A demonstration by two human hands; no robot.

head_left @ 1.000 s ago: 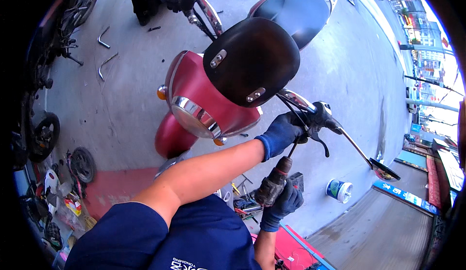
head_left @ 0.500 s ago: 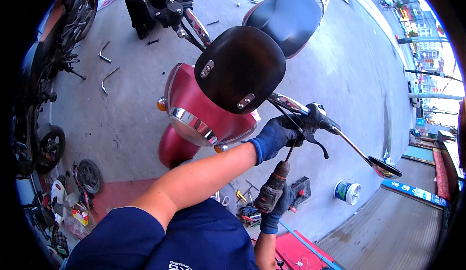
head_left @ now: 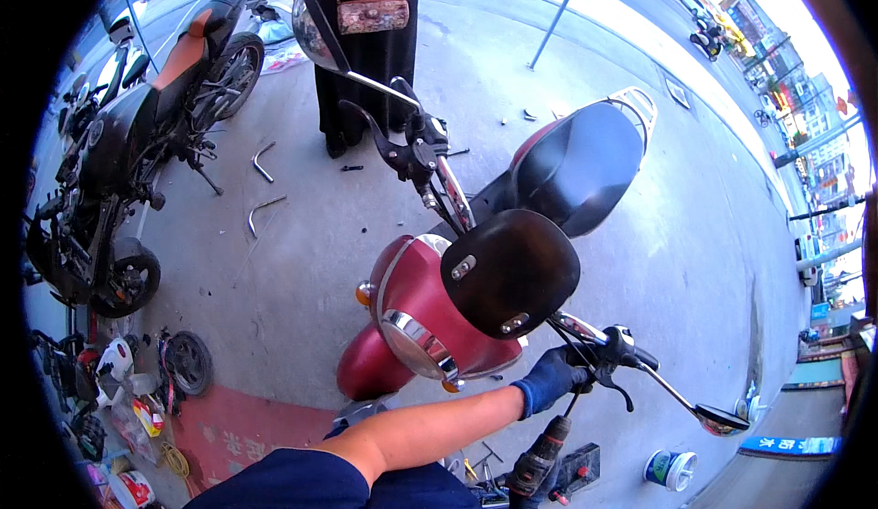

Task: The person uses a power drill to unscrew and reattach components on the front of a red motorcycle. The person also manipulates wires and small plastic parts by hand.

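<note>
A red scooter (head_left: 457, 326) with a black cowl (head_left: 512, 276) stands in front of me. My left hand (head_left: 560, 377), in a dark blue glove, is closed at the underside of the handlebar (head_left: 582, 329), beside the brake lever (head_left: 619, 392). Its fingertips are partly hidden among cables. Below it, at the lower edge, my gloved right hand (head_left: 549, 489) grips a power drill (head_left: 538, 459). The drill's long thin bit (head_left: 572, 405) points up to the spot by my left fingers. A round mirror (head_left: 722, 419) sticks out on a stem to the right.
A person in a long black skirt (head_left: 366, 70) stands beyond the left handlebar. Dark motorcycles (head_left: 137, 125) are parked at left. Bent metal tubes (head_left: 263, 161) lie on the ground. A black toolbox-like block (head_left: 578, 474) and a white-and-blue bucket (head_left: 670, 470) stand at lower right.
My view has tilted up, so the scooter and both hands sit lower, and the person and left mirror show more fully. Both hands keep their places at the handlebar and drill.
</note>
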